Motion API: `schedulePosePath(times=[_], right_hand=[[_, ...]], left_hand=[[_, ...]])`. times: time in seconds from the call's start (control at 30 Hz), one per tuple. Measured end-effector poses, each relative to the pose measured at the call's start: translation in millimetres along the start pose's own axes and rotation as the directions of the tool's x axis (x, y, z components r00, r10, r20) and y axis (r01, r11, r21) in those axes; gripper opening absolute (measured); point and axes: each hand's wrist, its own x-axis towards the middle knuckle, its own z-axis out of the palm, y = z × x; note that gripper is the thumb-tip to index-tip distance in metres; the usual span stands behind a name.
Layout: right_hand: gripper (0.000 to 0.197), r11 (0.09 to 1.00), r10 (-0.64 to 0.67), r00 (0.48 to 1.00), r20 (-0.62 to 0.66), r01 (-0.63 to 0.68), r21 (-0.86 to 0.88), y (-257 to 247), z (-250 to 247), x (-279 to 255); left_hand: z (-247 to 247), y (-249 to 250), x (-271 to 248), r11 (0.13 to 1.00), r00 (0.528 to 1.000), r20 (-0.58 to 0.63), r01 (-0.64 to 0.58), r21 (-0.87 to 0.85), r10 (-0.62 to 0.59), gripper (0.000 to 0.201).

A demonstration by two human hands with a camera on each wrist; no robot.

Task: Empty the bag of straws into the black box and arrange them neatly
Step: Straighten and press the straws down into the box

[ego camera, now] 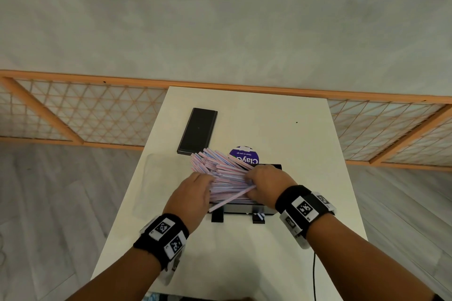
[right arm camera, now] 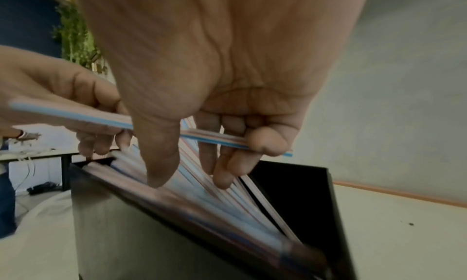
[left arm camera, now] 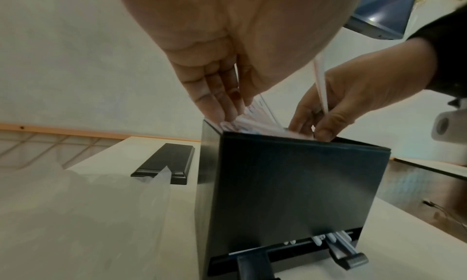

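The black box stands mid-table, packed with pink and blue striped straws that fan out past its top toward the far left. My left hand lies at the left side of the pile; in the left wrist view its straight fingers press on the straw ends at the box's top corner. At the right end of the pile, my right hand holds a single straw that slants toward me. Its curled fingers clamp that straw while the thumb rests on the pile.
The box's black lid lies flat at the far left of the white table. A round purple tub stands just behind the box. The clear plastic bag lies crumpled at the table's left edge. Two dispenser levers jut from the box's front.
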Motion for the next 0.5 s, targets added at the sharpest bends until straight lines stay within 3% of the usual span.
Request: schedulePosePath(times=[0.2, 0.33, 0.43, 0.5], right_hand=[[0.045, 0.985, 0.124, 0.992, -0.033, -0.119, 0.124, 2, -5, -2], [0.031, 0.980, 0.129, 0.989, -0.068, -0.117, 0.159, 6, -1, -3], [0.023, 0.989, 0.094, 0.992, -0.085, -0.083, 0.125, 3, 4, -5], [0.026, 0.994, 0.057, 0.995, -0.081, -0.049, 0.103, -1, 8, -6]], left_hand=[[-10, -14, -5, 0.991, 0.997, -0.055, 0.038, -0.129, -0.045, 0.026], [-13, -12, -10, 0.988, 0.997, -0.071, 0.022, -0.156, -0.033, 0.027], [-13, -5, -10, 0.995, 0.996, -0.072, -0.049, -0.089, 0.043, 0.029], [-9, 1, -9, 0.984, 0.983, -0.045, -0.176, 0.015, 0.176, 0.039]])
